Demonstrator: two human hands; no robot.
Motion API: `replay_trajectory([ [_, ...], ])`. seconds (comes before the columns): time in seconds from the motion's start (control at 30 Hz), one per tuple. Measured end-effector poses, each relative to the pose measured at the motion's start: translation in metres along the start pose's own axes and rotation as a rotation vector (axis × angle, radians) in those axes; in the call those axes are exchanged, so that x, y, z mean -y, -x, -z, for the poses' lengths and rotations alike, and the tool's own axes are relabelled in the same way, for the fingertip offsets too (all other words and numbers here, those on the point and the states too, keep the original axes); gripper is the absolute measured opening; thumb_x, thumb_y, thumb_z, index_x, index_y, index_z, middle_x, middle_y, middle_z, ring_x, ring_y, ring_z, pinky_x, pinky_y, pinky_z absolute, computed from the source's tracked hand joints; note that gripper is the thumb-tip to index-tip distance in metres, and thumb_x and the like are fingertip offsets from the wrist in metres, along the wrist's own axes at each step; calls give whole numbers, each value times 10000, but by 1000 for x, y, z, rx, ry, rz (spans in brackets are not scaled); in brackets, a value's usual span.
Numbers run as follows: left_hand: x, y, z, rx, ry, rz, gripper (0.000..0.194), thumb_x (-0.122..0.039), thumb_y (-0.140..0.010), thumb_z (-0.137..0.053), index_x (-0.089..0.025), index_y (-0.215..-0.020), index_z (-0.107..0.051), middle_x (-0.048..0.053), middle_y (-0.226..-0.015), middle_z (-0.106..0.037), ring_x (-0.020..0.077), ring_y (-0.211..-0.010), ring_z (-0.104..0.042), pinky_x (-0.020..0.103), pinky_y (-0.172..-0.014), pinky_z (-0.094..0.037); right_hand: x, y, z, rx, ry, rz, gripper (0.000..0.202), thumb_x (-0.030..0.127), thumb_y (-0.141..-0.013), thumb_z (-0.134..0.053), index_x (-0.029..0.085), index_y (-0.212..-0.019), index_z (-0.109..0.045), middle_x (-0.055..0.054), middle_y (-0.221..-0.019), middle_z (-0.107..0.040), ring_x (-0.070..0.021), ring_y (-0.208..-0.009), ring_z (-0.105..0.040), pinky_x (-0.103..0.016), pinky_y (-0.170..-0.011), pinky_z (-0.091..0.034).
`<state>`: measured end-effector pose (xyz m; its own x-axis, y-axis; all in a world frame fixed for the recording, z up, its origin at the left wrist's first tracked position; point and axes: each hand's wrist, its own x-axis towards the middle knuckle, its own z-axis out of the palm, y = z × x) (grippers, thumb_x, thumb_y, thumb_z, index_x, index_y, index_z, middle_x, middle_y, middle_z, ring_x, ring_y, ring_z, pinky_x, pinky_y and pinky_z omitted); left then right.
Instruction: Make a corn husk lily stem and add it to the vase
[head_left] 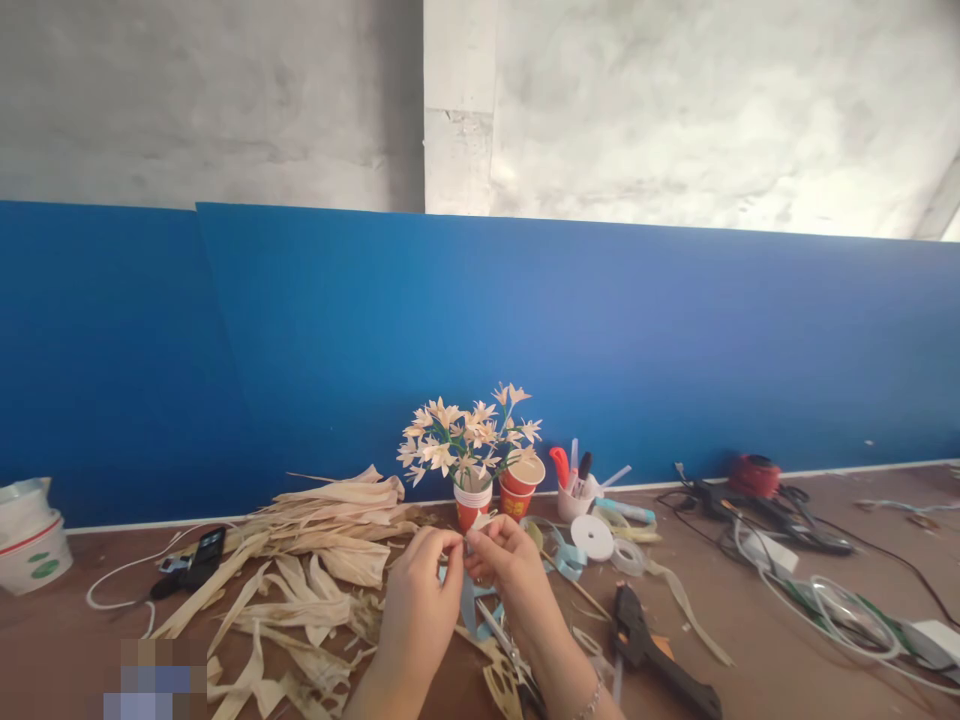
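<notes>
My left hand point(421, 585) and my right hand point(514, 565) meet at the fingertips above the middle of the table, both closed in a pinch. A small pale petal-like piece point(482, 519) shows at the fingertips of my right hand; its lower part is hidden by the fingers. What my left fingers pinch, if anything, I cannot make out. Just behind my hands stands a red-and-white paper cup point(473, 497) filled with pale handmade flowers point(442, 455) on green stems. Below my right wrist, scissors point(510, 650) lie among light blue ribbon point(469, 603).
Dried corn husks point(330, 520) spread over the left side. To the right are another paper cup point(520, 480), a pen cup point(576, 502), a white ribbon spool point(592, 538) and a black glue gun point(652, 650). Cables and a power strip point(780, 520) lie farther right; a blue partition point(525, 330) stands behind.
</notes>
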<state>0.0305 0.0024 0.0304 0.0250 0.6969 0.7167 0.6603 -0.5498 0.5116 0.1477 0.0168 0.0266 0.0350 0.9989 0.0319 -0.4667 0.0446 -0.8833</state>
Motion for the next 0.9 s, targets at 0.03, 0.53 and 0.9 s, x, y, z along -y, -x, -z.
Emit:
replay_trajectory([
  [0.03,0,0,0,-2,1,-3,157,-156,-820,-459,-204,-745,-587,29,-707,-624,157,-641,-607,239,-580,-455,1,0,0,5,-11,-14,448,376,-542,-817,193,-649,-422,37,-545,-601,-104,-463,-571,-192,-467,-413],
  [0.53,-1,2,-2,-51,-11,-75,152,-150,-829,-453,-204,-766,-581,25,-706,-623,148,-639,-608,229,-582,-455,4,4,-3,42,-40,-44,403,383,-565,-800,182,-633,-457,41,-556,-573,-88,-483,-530,-188,-486,-385],
  [0.9,10,0,-3,-68,-61,12,138,-174,-828,-465,-211,-774,-586,26,-735,-647,170,-678,-628,255,-610,-469,15,4,3,-110,125,-9,365,451,-559,-764,177,-587,-524,107,-410,-319,-35,-384,-195,-196,-394,-116],
])
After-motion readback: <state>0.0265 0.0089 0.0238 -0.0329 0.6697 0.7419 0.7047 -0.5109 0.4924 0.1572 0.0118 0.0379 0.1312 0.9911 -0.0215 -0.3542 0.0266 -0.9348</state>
